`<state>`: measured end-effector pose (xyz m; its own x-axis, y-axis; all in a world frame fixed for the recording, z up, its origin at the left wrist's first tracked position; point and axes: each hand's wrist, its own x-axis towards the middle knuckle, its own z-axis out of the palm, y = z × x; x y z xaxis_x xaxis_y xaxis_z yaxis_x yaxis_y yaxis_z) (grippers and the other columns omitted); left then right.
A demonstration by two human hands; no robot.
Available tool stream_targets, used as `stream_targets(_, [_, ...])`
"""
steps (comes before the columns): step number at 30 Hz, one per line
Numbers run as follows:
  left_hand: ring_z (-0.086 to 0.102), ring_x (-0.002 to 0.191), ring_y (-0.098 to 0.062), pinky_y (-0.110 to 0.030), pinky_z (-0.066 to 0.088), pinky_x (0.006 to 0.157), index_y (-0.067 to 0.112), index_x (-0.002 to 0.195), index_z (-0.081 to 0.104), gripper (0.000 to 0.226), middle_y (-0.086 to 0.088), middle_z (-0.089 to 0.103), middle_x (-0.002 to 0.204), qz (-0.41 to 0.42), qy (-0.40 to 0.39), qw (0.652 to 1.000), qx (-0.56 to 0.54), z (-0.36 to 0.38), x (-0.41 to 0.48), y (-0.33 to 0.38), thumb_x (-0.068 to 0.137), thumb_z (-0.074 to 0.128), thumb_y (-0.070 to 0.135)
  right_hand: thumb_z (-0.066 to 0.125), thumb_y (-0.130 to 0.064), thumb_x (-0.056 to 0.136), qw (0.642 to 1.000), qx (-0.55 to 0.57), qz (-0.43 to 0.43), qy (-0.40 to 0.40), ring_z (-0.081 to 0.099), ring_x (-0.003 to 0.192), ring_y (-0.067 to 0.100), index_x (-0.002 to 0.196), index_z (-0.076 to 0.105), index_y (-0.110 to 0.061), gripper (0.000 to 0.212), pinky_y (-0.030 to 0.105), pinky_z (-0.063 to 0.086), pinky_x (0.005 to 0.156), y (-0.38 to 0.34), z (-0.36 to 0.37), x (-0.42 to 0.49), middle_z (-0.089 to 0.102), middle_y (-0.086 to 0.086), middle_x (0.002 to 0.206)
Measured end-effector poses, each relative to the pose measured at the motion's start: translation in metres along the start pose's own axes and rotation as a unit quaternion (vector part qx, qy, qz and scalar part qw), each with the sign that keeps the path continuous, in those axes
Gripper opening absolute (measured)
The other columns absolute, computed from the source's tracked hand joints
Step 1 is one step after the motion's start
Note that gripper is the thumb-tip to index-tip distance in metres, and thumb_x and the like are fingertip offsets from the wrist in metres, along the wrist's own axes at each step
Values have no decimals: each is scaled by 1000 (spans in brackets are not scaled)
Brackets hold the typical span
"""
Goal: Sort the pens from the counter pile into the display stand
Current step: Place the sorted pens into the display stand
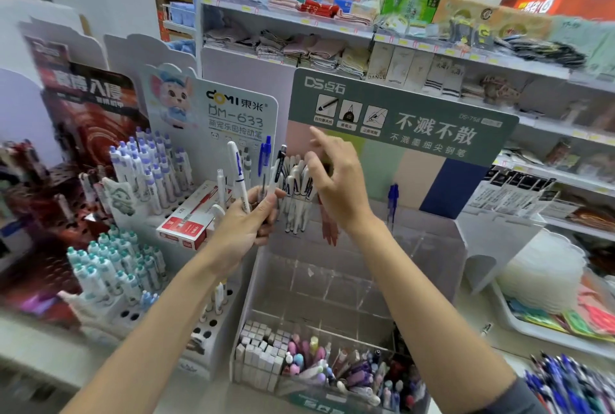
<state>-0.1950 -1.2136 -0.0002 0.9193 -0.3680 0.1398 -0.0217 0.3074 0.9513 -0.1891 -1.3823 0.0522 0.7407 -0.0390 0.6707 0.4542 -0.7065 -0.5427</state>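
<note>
My left hand (246, 225) grips a bunch of several pens (240, 177), white and blue, tips up, in front of the clear acrylic display stand (429, 247). My right hand (336, 177) is raised over the stand's top row, fingers spread and loose, holding nothing, just right of a cluster of white pens (297, 192) standing in a top compartment. One blue pen (393, 199) stands alone further right. The pen pile (565, 383) lies at the counter's lower right, blurred.
The stand's front bins hold erasers (259, 350) and mixed pens (346, 370). To the left are holed racks of purple-capped pens (149, 167) and teal-capped pens (109, 267), and a red box (193, 214). Store shelves (332, 44) rise behind. A white tray (549, 284) sits right.
</note>
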Motion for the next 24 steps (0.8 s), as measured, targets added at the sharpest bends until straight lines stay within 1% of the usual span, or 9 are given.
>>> stream_targets(2, [31,52,-7,-15,28,44,15,104,61,27,4,41,65,-2,-33,999,15,7,3,1,92,52,37,59,-23,96,991,116,40,-44,61,87,18,142,47,-15,48,31,53,82,-17,-8,6,67,4,103])
stream_targets(3, [30,53,-8,-15,28,44,14,104,60,27,3,40,66,-2,-44,999,16,12,4,2,93,51,37,63,-20,94,987,138,45,-61,62,84,21,141,48,-16,49,31,55,79,-22,-11,7,67,4,101])
stream_targets(5, [29,53,-8,-15,27,44,15,104,60,25,4,39,66,-4,-57,998,4,20,7,3,96,50,37,65,-13,92,991,119,29,-55,64,84,22,131,58,-14,40,37,56,81,-23,-14,8,68,5,98])
stream_targets(8, [31,51,-5,-13,26,42,15,103,56,29,4,41,67,-17,-73,997,-16,30,8,6,98,46,42,67,-7,89,987,145,58,-25,68,88,22,116,66,-10,27,46,55,84,-16,-22,6,71,6,96])
stream_targets(12, [31,49,-3,-11,23,40,15,106,56,48,6,42,65,-41,-73,996,-23,42,8,6,90,38,57,67,-5,89,979,180,93,-28,69,96,19,124,62,-13,36,37,58,87,-12,-31,1,72,6,101])
stream_targets(15, [34,51,-5,-13,26,40,15,99,54,41,4,44,68,-40,-87,995,-11,51,9,3,91,42,53,69,-3,88,971,203,103,-68,69,94,14,125,62,-12,39,33,58,86,-10,-39,-3,72,6,101])
stream_targets(17, [37,52,-8,-15,28,41,15,93,53,37,2,50,68,-27,-100,995,5,57,10,3,94,43,50,70,-1,86,972,198,96,-79,69,86,17,126,61,-13,43,37,58,86,-10,-47,-6,72,11,96])
stream_targets(21, [49,51,-8,-16,38,41,9,107,59,36,0,59,69,-24,-69,997,22,66,17,0,104,37,38,68,-1,88,972,205,111,35,67,89,35,124,59,-12,39,52,56,84,0,-81,-6,70,17,93])
stream_targets(24, [43,48,-6,-15,33,39,10,106,62,34,0,58,71,-9,-63,998,20,64,20,-8,102,38,34,68,-4,88,973,168,113,107,67,83,22,126,59,-10,39,48,57,82,17,-105,-7,69,6,88])
